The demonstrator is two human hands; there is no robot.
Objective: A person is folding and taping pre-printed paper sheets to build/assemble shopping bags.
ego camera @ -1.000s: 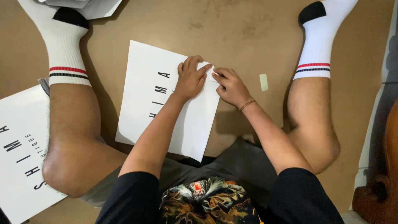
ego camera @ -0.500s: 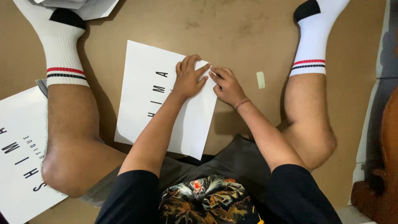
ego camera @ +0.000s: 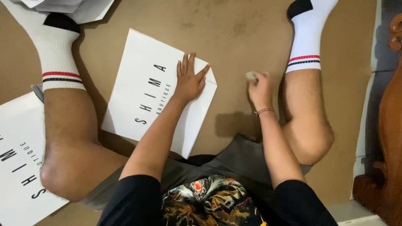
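Fingers of my left hand [ego camera: 189, 81] spread wide and flat, pressing the folded corner of the white paper bag [ego camera: 157, 90]. Fingers of my right hand [ego camera: 259, 83] curled closed around a small pale strip [ego camera: 250, 75], a bit of it showing at the knuckles.

Bag: largest item in hand. It lies flat on the floor between my legs, black lettering up, the near edge toward my lap. Judged light, thin and easily creased; likely to slide on smooth board unless pinned. Best hold is a flat palm on the fold, or a pinch at an edge.

Second white bag [ego camera: 19, 163]: flat, outside my left knee [ego camera: 67, 167], partly out of frame. More white sheets [ego camera: 79, 6] beyond my left foot.

Strip: tiny, light; cannot tell whether it is tape or paper.

Surface: brown floor [ego camera: 247, 29], matte, some scuffs, firm enough to crease against. Room: dark carved wooden furniture [ego camera: 387, 125] at my right, pale tile [ego camera: 364, 138] beside it.
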